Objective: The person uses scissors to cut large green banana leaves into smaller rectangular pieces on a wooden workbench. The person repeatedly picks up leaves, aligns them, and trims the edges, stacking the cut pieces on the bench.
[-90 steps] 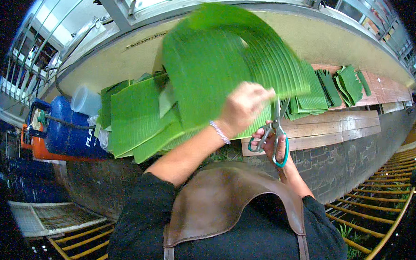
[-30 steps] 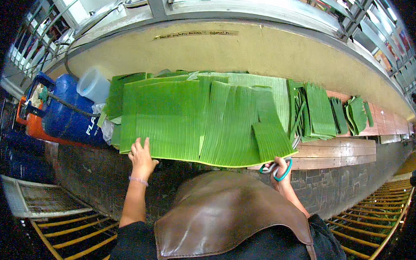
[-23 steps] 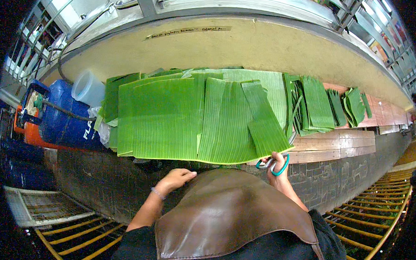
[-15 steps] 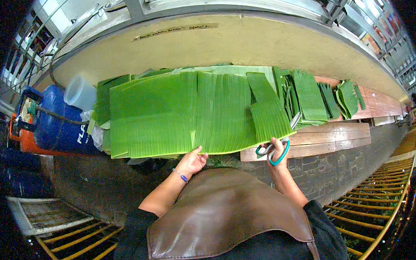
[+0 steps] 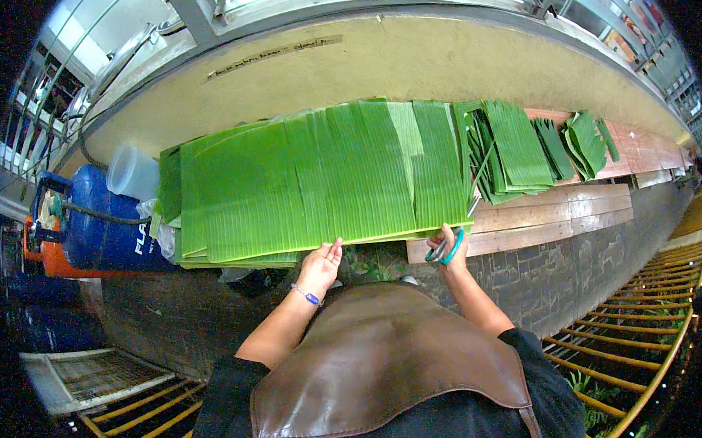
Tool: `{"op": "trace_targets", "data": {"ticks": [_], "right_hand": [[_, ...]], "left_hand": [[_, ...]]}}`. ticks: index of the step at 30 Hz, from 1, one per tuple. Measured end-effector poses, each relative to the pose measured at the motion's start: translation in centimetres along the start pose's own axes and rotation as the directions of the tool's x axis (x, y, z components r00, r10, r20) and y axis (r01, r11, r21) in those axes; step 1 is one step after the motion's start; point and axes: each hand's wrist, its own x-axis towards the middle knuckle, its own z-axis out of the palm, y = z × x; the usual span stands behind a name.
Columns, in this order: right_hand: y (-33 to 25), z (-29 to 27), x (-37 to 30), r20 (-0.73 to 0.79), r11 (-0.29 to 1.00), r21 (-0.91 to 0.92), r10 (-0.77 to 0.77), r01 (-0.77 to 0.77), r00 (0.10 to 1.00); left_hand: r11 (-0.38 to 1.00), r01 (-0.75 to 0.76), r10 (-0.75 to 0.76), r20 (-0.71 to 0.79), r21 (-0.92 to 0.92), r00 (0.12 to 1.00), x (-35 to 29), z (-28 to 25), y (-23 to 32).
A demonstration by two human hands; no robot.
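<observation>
A long green banana leaf (image 5: 290, 189) lies across a stack of other leaves, its pale rib along the near edge. Several splits run from the rib toward the wall. My left hand (image 5: 318, 272) pinches that near edge at about its middle. At the right end of the rib, my right hand (image 5: 453, 259) is closed round scissors (image 5: 452, 247) with teal handles, its fingertips touching the leaf edge. The scissor blades point away from me, beside the leaf's end. Fingers under the edge are partly hidden.
Cut leaf pieces (image 5: 518, 152) are piled to the right on a reddish board, with a wooden bench (image 5: 554, 220) nearer. At left stand a blue drum (image 5: 104, 216) and a clear plastic tub (image 5: 134, 170). A yellow wall (image 5: 420, 61) is behind; yellow railing (image 5: 627, 364) at right.
The leaf has shifted a little and spread flatter over the stack, its strips on the right fanned toward the wall. My right hand with the scissors has moved slightly left.
</observation>
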Motion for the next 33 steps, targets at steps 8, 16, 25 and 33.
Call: {"op": "trace_targets", "data": {"ticks": [8,16,25,33], "right_hand": [[-1.3,-7.1,-6.6,0.008,0.935,-0.209,0.294,-0.286,0.956],[-3.5,-4.0,-2.9,0.119,0.938,-0.344,0.078,-0.033,0.990],[-4.3,-10.1,-7.7,0.034,0.827,-0.542,0.199,-0.149,0.979],[-1.8,-8.3,-12.0,0.295,0.766,-0.642,0.294,-0.039,0.909]], "left_hand": [[0.349,-0.195,-0.124,0.251,0.917,0.960,-4.5,0.4,-1.5],[-0.779,-0.627,-0.230,0.927,0.008,0.298,-1.9,7.1,-3.4],[-0.664,-0.747,-0.211,0.955,0.015,0.207,0.6,10.9,-3.3],[-0.638,-0.769,-0.244,0.954,-0.023,0.174,0.8,10.6,-3.6]]}}
